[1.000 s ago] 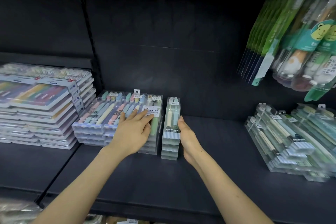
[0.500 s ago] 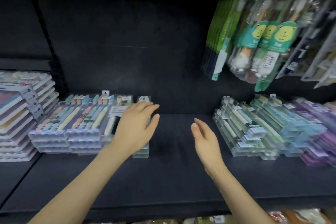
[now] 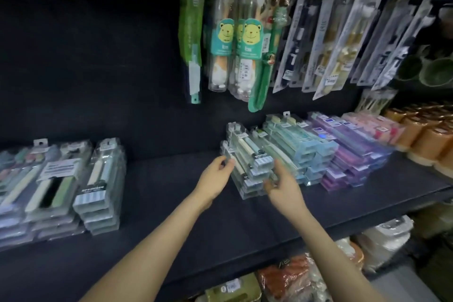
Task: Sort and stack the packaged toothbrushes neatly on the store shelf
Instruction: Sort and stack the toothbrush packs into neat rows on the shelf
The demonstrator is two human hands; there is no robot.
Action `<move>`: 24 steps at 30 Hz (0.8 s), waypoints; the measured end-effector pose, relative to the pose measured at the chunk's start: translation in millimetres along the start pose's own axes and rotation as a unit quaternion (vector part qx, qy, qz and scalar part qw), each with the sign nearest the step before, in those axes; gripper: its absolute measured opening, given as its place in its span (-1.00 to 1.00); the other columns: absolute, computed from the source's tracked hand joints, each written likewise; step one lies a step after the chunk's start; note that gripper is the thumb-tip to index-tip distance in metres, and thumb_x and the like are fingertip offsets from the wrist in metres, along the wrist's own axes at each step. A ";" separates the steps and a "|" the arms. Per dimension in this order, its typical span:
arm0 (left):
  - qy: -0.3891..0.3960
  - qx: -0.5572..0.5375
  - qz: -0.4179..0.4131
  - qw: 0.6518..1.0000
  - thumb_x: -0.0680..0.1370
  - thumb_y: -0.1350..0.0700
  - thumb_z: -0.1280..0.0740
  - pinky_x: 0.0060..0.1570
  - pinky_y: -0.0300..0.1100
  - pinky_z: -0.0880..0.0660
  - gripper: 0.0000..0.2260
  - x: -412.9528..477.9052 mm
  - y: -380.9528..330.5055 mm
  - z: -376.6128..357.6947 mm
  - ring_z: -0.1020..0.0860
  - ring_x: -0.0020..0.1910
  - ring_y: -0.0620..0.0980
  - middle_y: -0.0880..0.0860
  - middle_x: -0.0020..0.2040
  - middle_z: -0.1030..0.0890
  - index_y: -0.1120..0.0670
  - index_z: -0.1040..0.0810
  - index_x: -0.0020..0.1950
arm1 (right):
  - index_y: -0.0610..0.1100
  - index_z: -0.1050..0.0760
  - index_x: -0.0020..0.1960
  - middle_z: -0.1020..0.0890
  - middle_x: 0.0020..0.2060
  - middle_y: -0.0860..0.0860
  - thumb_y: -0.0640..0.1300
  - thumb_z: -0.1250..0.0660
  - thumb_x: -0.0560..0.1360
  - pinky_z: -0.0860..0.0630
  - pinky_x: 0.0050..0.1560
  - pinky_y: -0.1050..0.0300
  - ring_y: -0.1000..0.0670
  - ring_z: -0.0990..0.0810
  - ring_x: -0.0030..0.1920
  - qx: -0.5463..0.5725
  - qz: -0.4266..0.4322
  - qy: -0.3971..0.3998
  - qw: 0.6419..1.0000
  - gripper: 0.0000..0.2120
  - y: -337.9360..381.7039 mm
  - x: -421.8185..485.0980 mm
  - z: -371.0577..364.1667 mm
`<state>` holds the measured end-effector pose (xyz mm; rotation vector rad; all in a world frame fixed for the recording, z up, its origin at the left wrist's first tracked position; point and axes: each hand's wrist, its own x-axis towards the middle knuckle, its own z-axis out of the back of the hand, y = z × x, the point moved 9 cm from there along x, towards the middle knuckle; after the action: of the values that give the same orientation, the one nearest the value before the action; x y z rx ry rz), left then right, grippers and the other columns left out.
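The stack of clear plastic toothbrush packs [image 3: 250, 154] is gripped between left hand [image 3: 215, 179] and right hand [image 3: 282, 187] (long axis front-to-back).

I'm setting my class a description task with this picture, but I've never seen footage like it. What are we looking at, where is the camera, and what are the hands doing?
No machine here: a person is tidying a shop shelf with bare hands. The camera sits on their head, looking forward and down, so both arms reach in from below. The left hand and right hand curl their fingers round the edges of a stack of clear toothbrush packs. Blue stacks and purple stacks lie to its right, more clear packs at the far left, and hanging toothbrushes above.
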<state>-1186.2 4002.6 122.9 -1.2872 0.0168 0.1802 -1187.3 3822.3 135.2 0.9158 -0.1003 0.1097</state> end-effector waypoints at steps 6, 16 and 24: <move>0.042 -0.128 0.112 0.984 0.57 -0.25 -0.18 0.25 0.07 -0.39 -0.42 15.7 9.0 -30.7 -0.26 0.45 0.11 -0.02 0.51 -0.24 -0.10 -0.17 0.53 | -0.10 -0.20 0.52 -0.45 0.34 -0.08 -0.44 -0.11 0.51 -0.43 -0.18 0.48 0.06 -0.45 0.18 0.092 -0.031 0.022 0.995 -0.39 -19.8 10.3 -7.5; 0.048 -0.148 0.162 0.975 0.65 -0.16 -0.05 -0.04 0.02 -0.56 -0.57 28.9 12.4 -46.4 -0.55 0.16 0.11 0.08 0.34 -0.48 -0.08 -0.21 0.50 | 0.04 -0.36 0.38 -0.56 0.17 0.25 -0.40 -0.11 0.56 -0.38 0.16 0.43 0.32 -0.47 0.19 0.185 -0.057 0.141 0.971 -0.50 -15.9 3.4 -40.7; 0.047 -0.193 0.186 0.962 0.65 -0.12 -0.11 -0.24 -0.06 -0.59 -0.64 24.3 16.5 -38.6 -0.63 -0.07 0.04 0.09 0.06 -0.65 0.05 -0.48 0.30 | -0.06 -0.16 0.54 -0.44 0.38 -0.03 -0.30 -0.08 0.56 -0.49 0.08 0.23 0.03 -0.55 0.16 0.081 -0.063 0.129 0.986 -0.44 -25.8 -2.1 -46.4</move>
<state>-1161.3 3973.1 93.5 -1.6751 0.3212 0.4624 -1183.9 3843.5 86.6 1.0606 0.2094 0.1182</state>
